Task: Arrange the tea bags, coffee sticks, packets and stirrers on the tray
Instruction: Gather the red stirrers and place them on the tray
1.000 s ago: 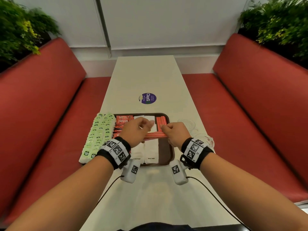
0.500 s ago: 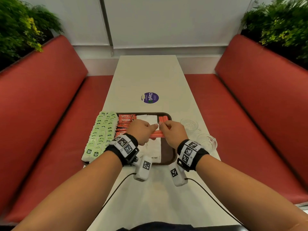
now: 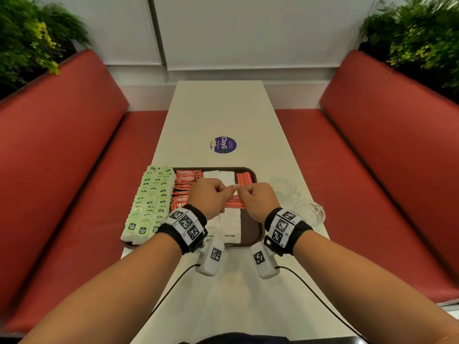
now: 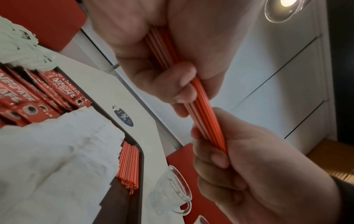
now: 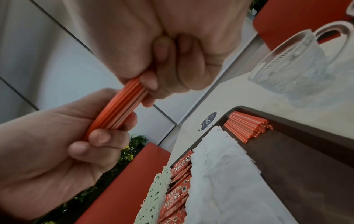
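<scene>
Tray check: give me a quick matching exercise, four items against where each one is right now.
Items:
1. tea bags
2. coffee sticks
3. stirrer bundle
4. glass cups

Places:
A. on the table, right of the tray
B. left edge of the tray
C. held between left hand and right hand
D. on the tray, just right of the tea bags

Pairs: 1-B, 2-D, 3-C, 4-A

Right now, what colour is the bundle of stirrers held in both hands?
Orange-red with thin white stripes; the stirrers show best in the right wrist view.
</scene>
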Demonstrator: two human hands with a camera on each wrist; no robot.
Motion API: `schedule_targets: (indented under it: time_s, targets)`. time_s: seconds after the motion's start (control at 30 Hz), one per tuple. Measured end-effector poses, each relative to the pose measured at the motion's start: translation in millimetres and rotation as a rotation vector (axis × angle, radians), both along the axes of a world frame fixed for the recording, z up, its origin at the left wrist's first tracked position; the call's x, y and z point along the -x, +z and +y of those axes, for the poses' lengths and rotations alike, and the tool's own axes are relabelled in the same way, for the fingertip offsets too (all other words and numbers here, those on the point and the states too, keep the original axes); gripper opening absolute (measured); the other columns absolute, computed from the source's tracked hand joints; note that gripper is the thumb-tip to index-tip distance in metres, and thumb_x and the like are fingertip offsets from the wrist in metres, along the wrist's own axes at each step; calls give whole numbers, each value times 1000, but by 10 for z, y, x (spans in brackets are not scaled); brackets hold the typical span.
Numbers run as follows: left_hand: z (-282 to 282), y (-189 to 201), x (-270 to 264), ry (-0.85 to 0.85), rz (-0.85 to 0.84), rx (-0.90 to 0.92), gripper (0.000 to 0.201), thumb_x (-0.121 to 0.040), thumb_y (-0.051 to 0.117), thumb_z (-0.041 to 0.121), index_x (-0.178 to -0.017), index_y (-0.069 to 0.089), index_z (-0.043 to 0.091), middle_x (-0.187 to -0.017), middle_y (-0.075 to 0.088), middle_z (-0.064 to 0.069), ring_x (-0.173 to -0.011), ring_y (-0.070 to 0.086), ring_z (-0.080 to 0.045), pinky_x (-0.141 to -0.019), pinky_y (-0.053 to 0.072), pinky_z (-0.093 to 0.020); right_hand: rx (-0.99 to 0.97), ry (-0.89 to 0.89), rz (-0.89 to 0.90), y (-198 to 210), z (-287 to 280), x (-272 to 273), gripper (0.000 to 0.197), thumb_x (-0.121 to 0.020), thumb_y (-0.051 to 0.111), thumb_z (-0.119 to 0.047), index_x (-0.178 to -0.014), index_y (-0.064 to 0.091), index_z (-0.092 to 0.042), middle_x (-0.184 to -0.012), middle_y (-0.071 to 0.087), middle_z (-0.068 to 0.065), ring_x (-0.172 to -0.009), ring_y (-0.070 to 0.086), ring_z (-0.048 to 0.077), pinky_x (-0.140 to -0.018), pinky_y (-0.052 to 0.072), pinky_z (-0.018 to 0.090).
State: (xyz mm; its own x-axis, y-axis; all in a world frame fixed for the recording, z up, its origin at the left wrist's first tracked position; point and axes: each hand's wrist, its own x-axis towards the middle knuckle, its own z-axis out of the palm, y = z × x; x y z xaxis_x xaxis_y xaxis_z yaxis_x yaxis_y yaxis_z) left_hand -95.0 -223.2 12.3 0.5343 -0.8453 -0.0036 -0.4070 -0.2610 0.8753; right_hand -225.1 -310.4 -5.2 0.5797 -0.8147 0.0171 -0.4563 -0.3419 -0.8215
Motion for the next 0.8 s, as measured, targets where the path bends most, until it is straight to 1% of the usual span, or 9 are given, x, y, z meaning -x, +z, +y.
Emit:
schedule_targets:
  time_s: [0.13, 0.23, 0.3, 0.4, 0.47, 0.57, 0.67, 0.73, 0.8]
  targets:
    - [59, -72, -50, -180, -31, -103, 42, -82, 71, 56, -81, 66, 14, -64, 67, -2, -52, 63, -13, -52, 50, -29, -3, 2, 23, -44, -48, 43, 50, -97, 54, -25, -49, 46, -15, -48, 41, 1, -48, 36, 14, -50, 31, 29]
    - [79, -53, -89, -512, -375, -360, 45, -79, 62, 70, -87, 62, 25, -74, 69, 5, -61, 62, -9, -61, 52, -27, 24, 51, 78, -75, -71, 71, 52, -96, 55, -23, -45, 43, -17, -46, 39, 0, -47, 34, 14, -52, 33, 31]
    - [68, -39, -69, -643, -555, -493, 46, -84, 56, 71, -88, 59, 25, -72, 69, 6, -60, 64, -7, -65, 54, -29, 65, 126, 134, -92, -59, 77, 53, -97, 54, -24, -46, 42, -14, -46, 37, 1, -46, 32, 14, -52, 32, 31]
    - [13, -65, -9, -682, -487, -577, 47, -84, 59, 67, -84, 65, 20, -67, 70, 4, -56, 65, -11, -57, 52, -25, 100, 250, 197, -121, -27, 87, 49, -98, 54, -26, -53, 53, -6, -50, 44, 3, -46, 35, 12, -50, 30, 26]
    - [-24, -90, 27, -682, -427, -590, 48, -84, 62, 64, -70, 60, 17, -60, 61, 4, -51, 55, -13, -50, 41, -24, 106, 292, 203, -157, -10, 104, 47, -98, 55, -26, -57, 58, -3, -51, 47, 5, -47, 36, 12, -50, 30, 25]
    - [-59, -159, 54, -713, -384, -580, 42, -90, 61, 55, -75, 61, 15, -64, 56, 1, -56, 50, -12, -53, 39, -24, 73, 270, 156, -220, -38, 172, 40, -98, 58, -29, -63, 62, -11, -56, 54, -1, -51, 45, 10, -53, 38, 25]
    - [-92, -204, 57, -736, -504, -565, 37, -96, 54, 46, -84, 64, 13, -73, 63, -6, -59, 55, -15, -53, 39, -24, -18, 205, 150, -234, -83, 222, 28, -98, 57, -38, -84, 66, -16, -73, 65, -4, -67, 61, 12, -63, 51, 28]
    - [-122, -233, 84, -736, -609, -558, 36, -97, 49, 43, -84, 62, 13, -71, 60, -5, -58, 53, -15, -51, 35, -24, -12, 210, 238, -255, -115, 210, 38, -100, 52, -40, -81, 67, -10, -69, 64, 1, -64, 57, 15, -64, 50, 34]
    - [-136, -294, 135, -728, -654, -539, 35, -98, 47, 42, -81, 59, 14, -67, 55, -1, -57, 50, -14, -51, 33, -25, -18, 216, 269, -263, -148, 187, 40, -99, 52, -32, -73, 66, -4, -65, 59, 6, -59, 49, 15, -62, 48, 37]
